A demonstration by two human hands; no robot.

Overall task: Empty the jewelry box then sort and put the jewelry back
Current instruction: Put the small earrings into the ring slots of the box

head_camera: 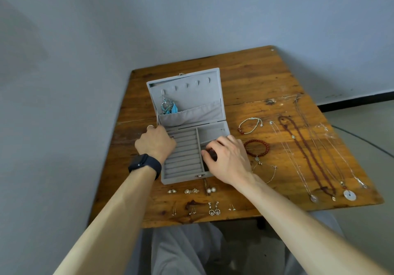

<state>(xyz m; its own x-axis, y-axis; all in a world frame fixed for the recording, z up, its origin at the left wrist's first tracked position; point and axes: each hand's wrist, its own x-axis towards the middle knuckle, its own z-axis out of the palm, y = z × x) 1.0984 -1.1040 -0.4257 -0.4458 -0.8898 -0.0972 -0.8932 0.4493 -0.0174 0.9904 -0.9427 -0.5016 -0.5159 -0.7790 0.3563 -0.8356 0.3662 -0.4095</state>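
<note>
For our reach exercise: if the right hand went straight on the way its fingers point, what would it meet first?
Likely the divider beside the ring rolls; the right hand points left over the box, though depth is unclear.

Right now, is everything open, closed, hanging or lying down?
Grey velvet jewelry box: open, lid upright.
Blue feather earrings: hanging inside lid.
Red bead bracelet: lying on wooden table.
Long necklaces: stretched out on table.
Right hand: pinching dark item in box.
Left hand: curled at box edge.
</note>
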